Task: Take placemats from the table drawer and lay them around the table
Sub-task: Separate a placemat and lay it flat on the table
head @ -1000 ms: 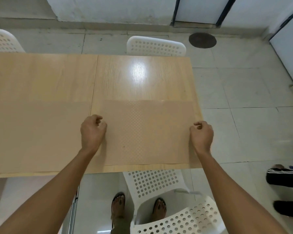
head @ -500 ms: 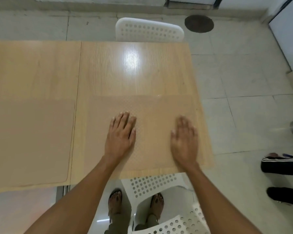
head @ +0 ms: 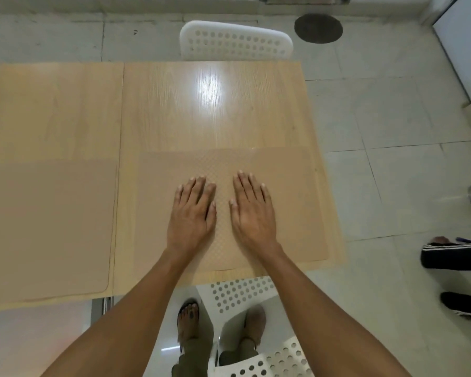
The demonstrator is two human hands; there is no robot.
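Observation:
A tan placemat (head: pixel 291 202) with a fine dotted texture lies flat on the right end of the light wooden table (head: pixel 201 115), near its front edge. My left hand (head: pixel 192 213) and my right hand (head: pixel 252 210) both rest flat on the middle of this mat, fingers straight, side by side and a little apart. A second tan placemat (head: pixel 46 227) lies flat on the left table section, by the front edge. No drawer is visible.
A white perforated chair (head: pixel 235 40) stands at the table's far side. Another white chair (head: pixel 242 292) is under the front edge by my feet. Someone's legs in dark striped trousers (head: pixel 454 257) stand on the tiled floor at the right.
My hands let go of the right placemat's side edges, opened flat, and slid inward to its middle. The view has tilted down and shifted right.

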